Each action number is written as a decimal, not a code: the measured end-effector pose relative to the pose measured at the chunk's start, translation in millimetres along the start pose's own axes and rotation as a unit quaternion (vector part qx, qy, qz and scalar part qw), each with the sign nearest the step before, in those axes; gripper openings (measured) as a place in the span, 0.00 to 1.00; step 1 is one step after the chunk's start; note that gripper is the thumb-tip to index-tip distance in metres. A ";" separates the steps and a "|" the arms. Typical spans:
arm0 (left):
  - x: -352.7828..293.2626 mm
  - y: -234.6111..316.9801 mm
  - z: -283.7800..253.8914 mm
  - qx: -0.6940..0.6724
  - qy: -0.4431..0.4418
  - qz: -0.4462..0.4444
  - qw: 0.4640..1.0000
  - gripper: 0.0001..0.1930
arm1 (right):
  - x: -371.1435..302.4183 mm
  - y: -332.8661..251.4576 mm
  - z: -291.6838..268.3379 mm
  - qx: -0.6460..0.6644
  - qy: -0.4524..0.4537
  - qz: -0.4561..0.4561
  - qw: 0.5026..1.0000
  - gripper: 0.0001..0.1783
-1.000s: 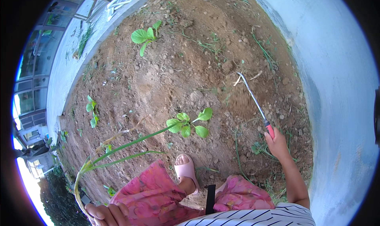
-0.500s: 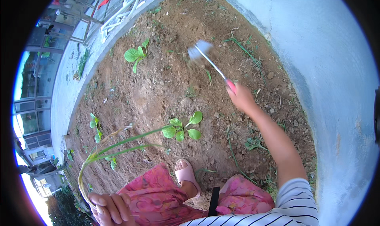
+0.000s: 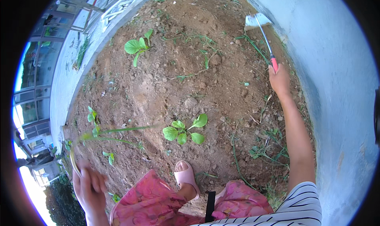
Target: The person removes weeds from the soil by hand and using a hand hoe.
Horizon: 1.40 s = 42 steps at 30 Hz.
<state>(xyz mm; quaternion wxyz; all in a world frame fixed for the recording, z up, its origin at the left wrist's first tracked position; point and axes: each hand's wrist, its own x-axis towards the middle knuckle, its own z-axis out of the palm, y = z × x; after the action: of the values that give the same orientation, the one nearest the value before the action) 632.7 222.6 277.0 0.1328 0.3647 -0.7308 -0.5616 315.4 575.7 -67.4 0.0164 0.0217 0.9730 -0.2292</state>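
My right hand (image 3: 279, 80) grips the red handle of a small hoe (image 3: 266, 38), arm stretched forward along the wall. The hoe's broad pale metal blade (image 3: 255, 22) rests at the soil near the wall's foot at the far right. At the lower left, my left hand (image 3: 90, 185) is closed round the pale lower end of a long-leaved green onion plant (image 3: 97, 137), whose thin green leaves droop to the right and blur with motion. Uprooted weeds (image 3: 259, 50) lie just below the hoe blade.
Leafy seedlings grow in the soil (image 3: 221, 103): one in the middle (image 3: 184, 130), one farther back (image 3: 137, 47), several at the left. A pale blue wall (image 3: 336, 87) bounds the right side, a concrete kerb (image 3: 77, 89) the left. My foot in a pink sandal (image 3: 185, 177) stands near the middle seedling.
The hoe has swung right toward the wall with my right hand. My left hand has risen and shifted left with the onion plant. Weeds lie strewn differently over the far soil.
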 end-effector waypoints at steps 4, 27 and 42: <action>77.3 -36.7 26.5 -0.107 0.008 0.021 0.994 0.11 | -18.4 7.5 -10.6 -0.068 -0.034 0.065 0.995 0.19; 245.4 -239.8 170.7 0.626 -0.286 -0.039 0.724 0.33 | 4.7 -29.3 -15.5 0.353 -0.099 0.077 0.927 0.21; 255.8 -236.2 176.1 0.628 -0.266 -0.113 0.723 0.29 | 216.4 -129.1 96.1 -0.023 -0.028 -0.012 0.999 0.23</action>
<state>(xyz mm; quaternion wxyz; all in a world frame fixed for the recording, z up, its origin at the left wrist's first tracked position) 438.3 151.2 -53.8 -0.3904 0.2799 -0.8751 -0.0593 95.0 424.9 -104.9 0.0412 0.0029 0.9774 -0.2075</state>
